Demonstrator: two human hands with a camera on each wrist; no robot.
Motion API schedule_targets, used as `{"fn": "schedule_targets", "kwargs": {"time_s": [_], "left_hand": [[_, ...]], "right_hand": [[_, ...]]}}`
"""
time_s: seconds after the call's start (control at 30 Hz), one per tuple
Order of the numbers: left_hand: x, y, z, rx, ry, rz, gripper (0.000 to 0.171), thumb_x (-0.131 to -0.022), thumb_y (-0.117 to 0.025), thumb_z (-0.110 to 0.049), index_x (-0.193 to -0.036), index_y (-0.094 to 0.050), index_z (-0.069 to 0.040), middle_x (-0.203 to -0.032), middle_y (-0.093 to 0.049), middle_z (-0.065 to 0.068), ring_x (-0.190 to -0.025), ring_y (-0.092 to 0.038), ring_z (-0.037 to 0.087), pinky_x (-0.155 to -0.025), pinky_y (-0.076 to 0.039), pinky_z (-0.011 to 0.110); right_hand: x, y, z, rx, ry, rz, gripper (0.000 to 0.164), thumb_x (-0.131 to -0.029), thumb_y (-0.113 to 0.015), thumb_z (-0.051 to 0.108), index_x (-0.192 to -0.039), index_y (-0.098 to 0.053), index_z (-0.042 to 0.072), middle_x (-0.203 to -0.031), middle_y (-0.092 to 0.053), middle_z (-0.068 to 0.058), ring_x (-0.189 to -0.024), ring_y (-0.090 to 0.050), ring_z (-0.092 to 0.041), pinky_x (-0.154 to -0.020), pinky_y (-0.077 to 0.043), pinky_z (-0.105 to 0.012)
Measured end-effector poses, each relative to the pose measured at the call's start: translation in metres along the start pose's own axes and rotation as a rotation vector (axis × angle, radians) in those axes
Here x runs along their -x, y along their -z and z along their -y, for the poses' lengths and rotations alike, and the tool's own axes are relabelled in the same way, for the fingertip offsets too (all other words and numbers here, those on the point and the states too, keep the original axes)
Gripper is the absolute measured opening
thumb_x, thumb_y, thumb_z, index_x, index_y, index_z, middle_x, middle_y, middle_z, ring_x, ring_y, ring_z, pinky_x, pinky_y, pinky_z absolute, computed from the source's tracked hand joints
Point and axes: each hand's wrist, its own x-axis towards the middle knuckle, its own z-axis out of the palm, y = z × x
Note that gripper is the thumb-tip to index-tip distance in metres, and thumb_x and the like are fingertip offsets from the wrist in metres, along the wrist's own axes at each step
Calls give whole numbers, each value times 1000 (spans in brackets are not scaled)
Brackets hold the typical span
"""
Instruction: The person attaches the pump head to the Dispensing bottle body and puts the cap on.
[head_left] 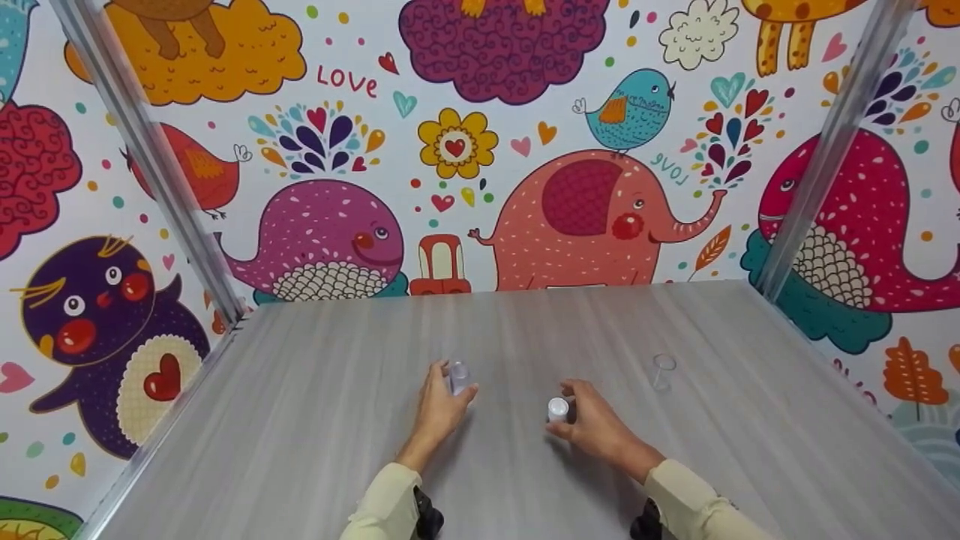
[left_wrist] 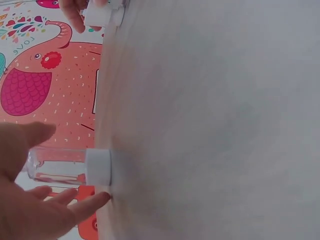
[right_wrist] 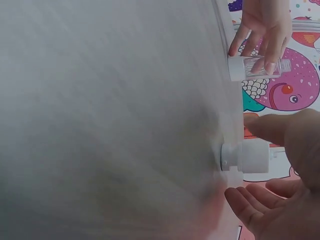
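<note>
A small clear bottle (head_left: 460,376) with a white base (left_wrist: 98,167) stands upright on the table, its threaded neck (right_wrist: 285,66) uppermost. My left hand (head_left: 441,401) is around the bottle, thumb on one side and fingers on the other, with gaps showing in the left wrist view. Further right stands a small white pump top (head_left: 557,409), its wider part above a narrower section on the table. My right hand (head_left: 598,424) surrounds it with spread thumb and fingers; the right wrist view shows space on both sides of it.
A clear, cup-like cover (head_left: 663,373) sits on the table to the right of my right hand. The grey wood-grain table (head_left: 337,375) ends at a wall (head_left: 450,67) printed with cartoon animals. Metal posts (head_left: 814,161) rise at both far corners.
</note>
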Motion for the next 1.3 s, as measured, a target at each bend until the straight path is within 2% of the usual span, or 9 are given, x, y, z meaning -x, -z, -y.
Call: {"fn": "schedule_targets", "kwargs": {"time_s": [0.2,0.3,0.47,0.73,1.07,1.3], "left_hand": [[-2,-2,0,-1,-10,-54,51,-87,-73,-7,-131,-51,8,-130,-60,31,-122,-57,46,-102,-47,55],[-1,-1,1,-1,-15,-53,50,-87,-74,-8,-129,-52,8,-129,-61,30,-122,-58,45,-101,-48,55],[0,0,3,5,-27,-44,47,-87,-75,-9,-127,-55,6,-127,-63,28,-120,-60,43,-99,-50,53],[0,2,6,-25,-44,-23,38,-88,-74,-10,-120,-60,6,-122,-66,26,-114,-64,39,-96,-52,51],[-2,2,11,-35,-92,21,37,-89,-74,-12,-120,-62,4,-115,-69,24,-101,-69,33,-85,-57,45],[-5,2,10,-35,-89,27,38,-89,-74,-11,-122,-62,5,-116,-69,26,-98,-70,32,-83,-58,44]], "right_hand": [[-2,-2,0,-59,-73,-20,54,-78,-83,6,-121,-54,-8,-111,-64,-16,-95,-63,-24,-76,-51,-32],[-2,-3,1,-72,-93,-22,50,-77,-84,5,-117,-56,-7,-106,-65,-14,-93,-63,-23,-77,-50,-33],[-1,-6,0,-68,-77,-28,45,-76,-83,2,-112,-57,-4,-100,-65,-12,-91,-61,-21,-79,-50,-34],[-2,-10,0,-57,-63,-30,42,-76,-82,0,-109,-58,-3,-102,-66,-12,-94,-61,-23,-83,-50,-39],[-3,-8,-1,-67,-70,-17,32,-77,-79,-3,-101,-58,0,-94,-65,-9,-84,-57,-18,-70,-49,-31],[-4,-7,-1,-38,-54,-37,31,-75,-78,-3,-99,-59,2,-92,-66,-7,-83,-58,-17,-71,-48,-29]]}}
